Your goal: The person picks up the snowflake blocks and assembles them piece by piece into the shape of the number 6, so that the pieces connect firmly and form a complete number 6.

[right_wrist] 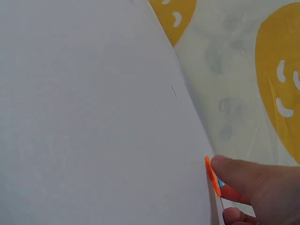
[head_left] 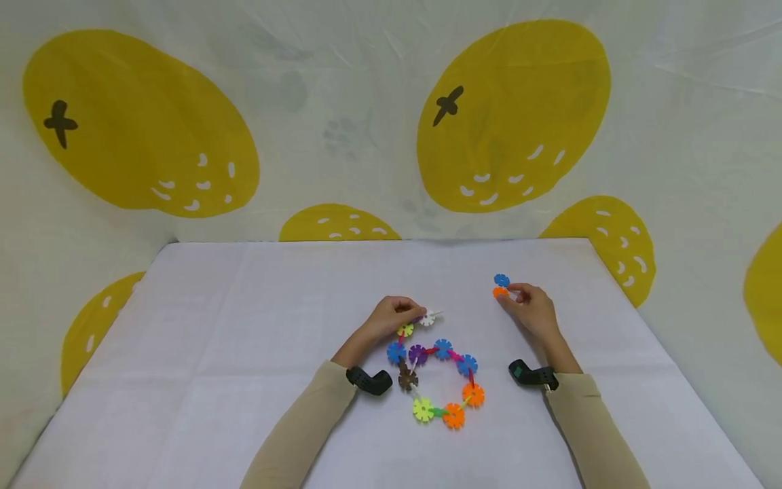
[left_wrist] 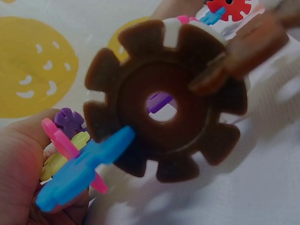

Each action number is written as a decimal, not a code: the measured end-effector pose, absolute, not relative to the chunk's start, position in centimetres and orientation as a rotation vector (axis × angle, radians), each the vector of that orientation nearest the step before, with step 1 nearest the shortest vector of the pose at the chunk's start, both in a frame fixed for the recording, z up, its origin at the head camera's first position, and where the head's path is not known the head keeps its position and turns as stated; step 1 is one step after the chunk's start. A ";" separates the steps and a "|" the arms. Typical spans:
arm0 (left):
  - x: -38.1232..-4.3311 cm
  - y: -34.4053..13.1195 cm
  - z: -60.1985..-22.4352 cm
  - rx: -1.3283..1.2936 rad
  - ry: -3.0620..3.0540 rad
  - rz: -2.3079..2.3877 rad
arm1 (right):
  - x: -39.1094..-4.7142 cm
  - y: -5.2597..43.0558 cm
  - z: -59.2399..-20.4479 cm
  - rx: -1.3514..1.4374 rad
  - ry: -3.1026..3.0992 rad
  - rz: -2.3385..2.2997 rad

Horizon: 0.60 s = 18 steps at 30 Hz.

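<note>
A chain of colourful interlocking snowflake discs lies on the table, several of them linked in a ring with an orange disc at its near side. My left hand pinches the chain's far end, between a yellow disc and a white disc. Close to the left wrist camera, a brown disc covers much of the view, with a blue disc beside the hand. Farther right, my right hand pinches a loose orange disc between thumb and fingers. Just behind it is a blue disc.
A white cloth covers the table. Behind it hangs a pale curtain printed with large yellow fruit shapes. Black wrist cameras sit on both wrists, the left one beside the ring of discs.
</note>
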<state>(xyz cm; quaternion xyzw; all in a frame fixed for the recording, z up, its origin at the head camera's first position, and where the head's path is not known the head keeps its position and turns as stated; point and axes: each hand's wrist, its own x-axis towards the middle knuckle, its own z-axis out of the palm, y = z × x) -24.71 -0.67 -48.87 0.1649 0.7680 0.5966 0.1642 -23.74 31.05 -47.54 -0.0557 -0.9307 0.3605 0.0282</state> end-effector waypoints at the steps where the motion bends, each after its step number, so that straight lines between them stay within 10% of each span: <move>1: -24.7 -0.8 -48.9 0.464 2.185 1.699 | -23.8 30.8 -47.6 -0.167 -2.875 1.100; 18: -24.6 -0.8 -48.7 0.483 2.201 1.676 | -23.7 31.1 -47.0 -0.193 -2.807 1.494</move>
